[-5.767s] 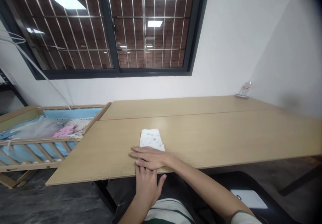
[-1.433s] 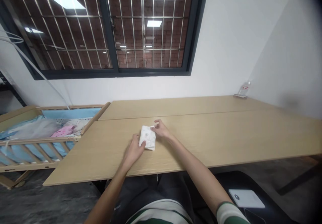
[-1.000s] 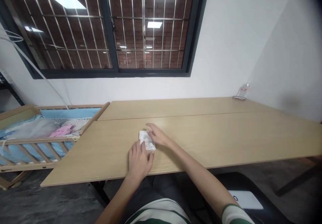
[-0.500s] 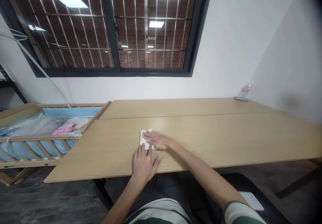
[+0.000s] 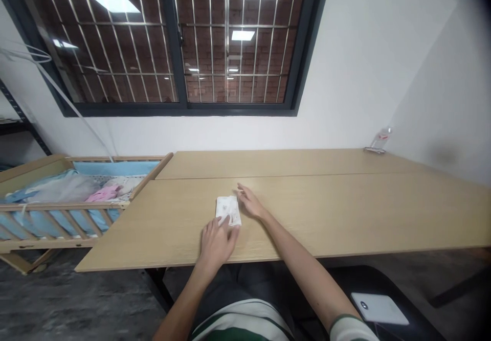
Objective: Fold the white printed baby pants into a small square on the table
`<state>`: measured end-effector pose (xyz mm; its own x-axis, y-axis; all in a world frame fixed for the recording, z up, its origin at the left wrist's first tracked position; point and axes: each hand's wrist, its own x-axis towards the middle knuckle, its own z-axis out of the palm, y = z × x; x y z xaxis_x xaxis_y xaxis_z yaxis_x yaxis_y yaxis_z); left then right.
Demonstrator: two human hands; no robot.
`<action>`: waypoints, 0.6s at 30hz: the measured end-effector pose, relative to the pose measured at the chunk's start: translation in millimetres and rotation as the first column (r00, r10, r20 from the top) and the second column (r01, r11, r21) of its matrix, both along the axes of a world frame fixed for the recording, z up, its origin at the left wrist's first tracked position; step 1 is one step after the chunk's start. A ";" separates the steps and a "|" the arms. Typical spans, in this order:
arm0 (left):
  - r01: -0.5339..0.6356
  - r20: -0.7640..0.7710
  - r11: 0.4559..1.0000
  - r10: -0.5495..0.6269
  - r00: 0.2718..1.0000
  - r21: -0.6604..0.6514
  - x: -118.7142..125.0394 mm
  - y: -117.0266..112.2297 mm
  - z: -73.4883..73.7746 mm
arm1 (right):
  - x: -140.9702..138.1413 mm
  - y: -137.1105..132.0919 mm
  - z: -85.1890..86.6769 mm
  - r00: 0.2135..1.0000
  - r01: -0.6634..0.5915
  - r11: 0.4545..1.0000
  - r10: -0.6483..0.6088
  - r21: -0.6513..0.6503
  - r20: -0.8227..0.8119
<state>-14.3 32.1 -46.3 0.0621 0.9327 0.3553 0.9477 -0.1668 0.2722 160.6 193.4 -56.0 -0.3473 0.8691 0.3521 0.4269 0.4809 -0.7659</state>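
A small folded white cloth (image 5: 227, 210) with a faint print lies on the light wooden table (image 5: 345, 213), near its front edge. My left hand (image 5: 215, 242) rests just in front of the cloth, fingers stretched out, the fingertips touching its near edge. My right hand (image 5: 250, 203) lies open against the cloth's right side, fingers extended toward the far corner. Neither hand grips anything.
A wooden baby cot (image 5: 57, 203) with blue lining and pink and white fabrics stands to the left of the table. A small plastic bottle (image 5: 380, 139) lies at the table's far right corner by the wall. A white phone (image 5: 379, 309) rests on a dark seat at lower right.
My right hand has slid off the top of the cloth to its right side. My left hand has moved forward to touch the near edge. The cloth is smaller than 5.8 s ago.
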 end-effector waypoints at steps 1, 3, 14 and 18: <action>-0.037 0.011 0.999 0.037 0.999 -0.015 -4.6 4.0 5.1 | 0.7 0.8 -1.0 0.998 0.041 0.999 -0.041 -0.003 -0.053; -0.142 -0.022 0.988 0.141 0.990 -0.051 -13.5 13.7 14.8 | 1.4 1.0 -1.6 0.993 0.074 0.997 -0.072 0.012 -0.098; -0.161 -0.106 0.968 0.142 0.984 -0.195 -14.1 44.7 25.4 | -13.9 -27.8 9.5 0.999 0.021 0.995 -0.018 0.102 -0.036; -0.034 -0.027 0.977 0.029 0.999 -0.213 -36.0 15.3 31.9 | -32.8 -69.6 13.1 0.998 -0.019 1.000 0.019 0.012 -0.056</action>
